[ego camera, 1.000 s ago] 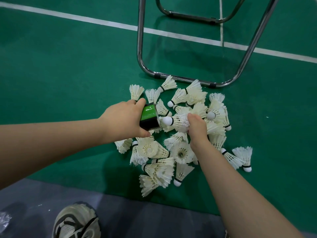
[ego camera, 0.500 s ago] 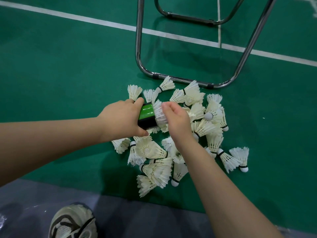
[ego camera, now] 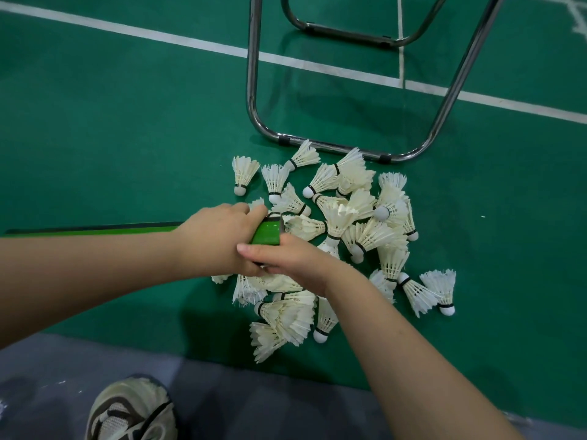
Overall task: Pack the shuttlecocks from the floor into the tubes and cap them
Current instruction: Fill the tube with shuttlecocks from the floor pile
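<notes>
The left hand (ego camera: 219, 238) is curled round the open end of a long glossy green tube (ego camera: 268, 231) with a dark rim. The thumb sits on the near side and the fingers wrap over the far side. The tube lies nearly level, and the rest of it runs off to the left behind the forearm. The right hand (ego camera: 287, 260) rests against the near side of the same end, palm down. One digit stretches straight across the left thumb and touches it (the other fingers are tucked out of sight beneath, so I cannot tell whether they hold anything).

The tube's mouth points into a loose heap of white feather shuttlecocks (ego camera: 336, 217) with white cork heads. They lie on the green court floor (ego camera: 111, 138), tumbled in all directions beneath and beyond both hands. A few lie apart at the right edge of the heap. Just past the heap stands the bent chrome tube frame of a chair (ego camera: 254, 90), its foot bar nearly touching the farthest feathers. A white court line (ego camera: 190, 42) crosses behind it. Nearest the camera are a grey floor strip (ego camera: 270, 401) and the toe of a pale mesh sports shoe (ego camera: 130, 414).
</notes>
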Tool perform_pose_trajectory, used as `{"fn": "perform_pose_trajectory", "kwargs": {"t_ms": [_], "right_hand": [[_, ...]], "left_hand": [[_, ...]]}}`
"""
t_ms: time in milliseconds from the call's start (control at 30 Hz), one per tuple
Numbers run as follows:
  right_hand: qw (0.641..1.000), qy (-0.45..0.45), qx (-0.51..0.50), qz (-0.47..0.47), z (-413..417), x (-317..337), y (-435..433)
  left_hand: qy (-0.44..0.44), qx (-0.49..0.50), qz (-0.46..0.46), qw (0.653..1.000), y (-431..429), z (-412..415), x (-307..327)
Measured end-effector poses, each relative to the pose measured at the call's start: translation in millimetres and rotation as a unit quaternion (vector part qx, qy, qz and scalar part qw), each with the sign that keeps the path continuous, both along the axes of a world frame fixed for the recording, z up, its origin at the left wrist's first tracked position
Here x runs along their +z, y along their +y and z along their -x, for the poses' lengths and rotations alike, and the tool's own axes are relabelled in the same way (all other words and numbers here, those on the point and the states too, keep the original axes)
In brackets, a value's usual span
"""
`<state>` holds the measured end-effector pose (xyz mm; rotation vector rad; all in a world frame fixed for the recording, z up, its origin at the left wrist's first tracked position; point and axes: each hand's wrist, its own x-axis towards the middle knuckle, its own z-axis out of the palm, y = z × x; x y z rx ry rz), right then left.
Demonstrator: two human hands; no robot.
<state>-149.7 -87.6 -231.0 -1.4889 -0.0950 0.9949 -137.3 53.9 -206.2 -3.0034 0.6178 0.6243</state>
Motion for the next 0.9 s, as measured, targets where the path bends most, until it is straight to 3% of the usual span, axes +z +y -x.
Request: {"fn": "perform_pose_trajectory", "kwargs": {"t_ms": [133,200,333,533,600,733,833,900], "right_hand": [[0.97,-0.077,-0.23,0.008,0,2,15],[0.944,-0.168,-0.28,0.052,-1,0,13],[0.909,-0.292,-0.2,0.219,-12,-22,-14],[0.866,-0.171,-0.06,0.467,-16,-78,-61],[0.838,-0.18,-0.045,0.513,-13,-89,-66],[0.794,-0.257,-0.082,0.545,-12,-95,-68],[0.8,-0.256,-0.096,0.535,-16,-97,-70],[0.827,-0.208,-0.083,0.515,-20,-102,-74]], "left_hand": [[-0.021,0.053,0.038,0.998,3,-12,1],[-0.016,0.069,0.043,0.997,5,-15,0],[-0.001,0.086,0.01,0.996,17,-13,-6],[0.002,0.098,0.004,0.995,28,-16,-8],[0.003,0.1,0.006,0.995,27,-16,-8],[0.002,0.097,0.009,0.995,23,-18,-10],[-0.004,0.096,0.013,0.995,21,-18,-8],[-0.005,0.095,0.013,0.995,21,-16,-6]]}}
